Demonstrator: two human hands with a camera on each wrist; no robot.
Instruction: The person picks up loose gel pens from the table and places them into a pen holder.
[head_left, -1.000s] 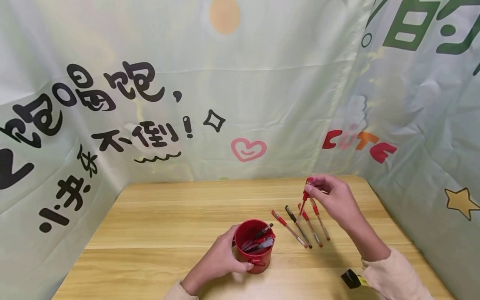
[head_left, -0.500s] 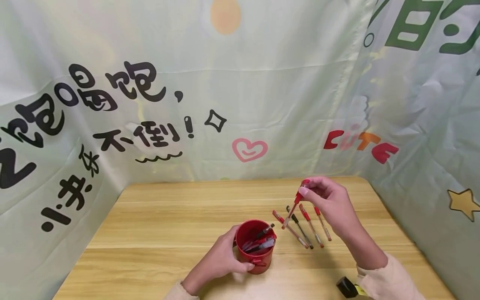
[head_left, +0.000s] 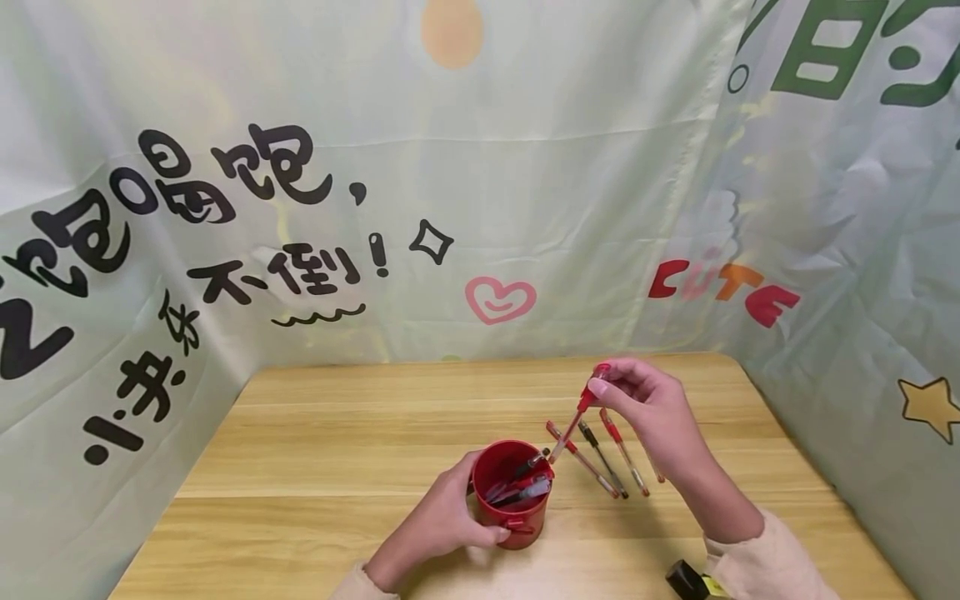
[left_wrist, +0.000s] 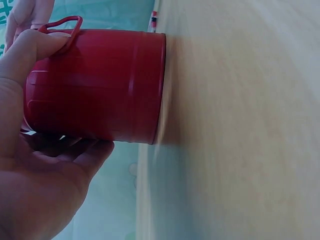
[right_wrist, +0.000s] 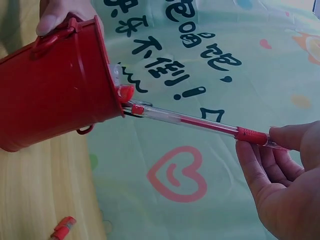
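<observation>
A small red pail (head_left: 525, 537) stands upright on the table, and my left hand (head_left: 450, 517) grips its side, thumb at the small handle in the left wrist view. Several pens (head_left: 528, 490) lean inside the pail. My right hand (head_left: 660, 412) pinches a red gel pen (right_wrist: 205, 123) by its red grip, with the other end slanting down to the pail's rim. To the right of the pail lie a red pen (head_left: 583, 460), a black pen (head_left: 604, 460) and another red pen (head_left: 624, 450). One more pen is mostly hidden behind my right hand.
A black object with a yellow part (head_left: 686, 579) lies by my right sleeve at the table's near edge. The wooden table (head_left: 337, 433) is enclosed at the back and sides by printed fabric (head_left: 585, 208).
My right hand has moved left with the red gel pen, bringing its lower end from above the loose pens to the pail's rim. The left hand and pail have stayed in place.
</observation>
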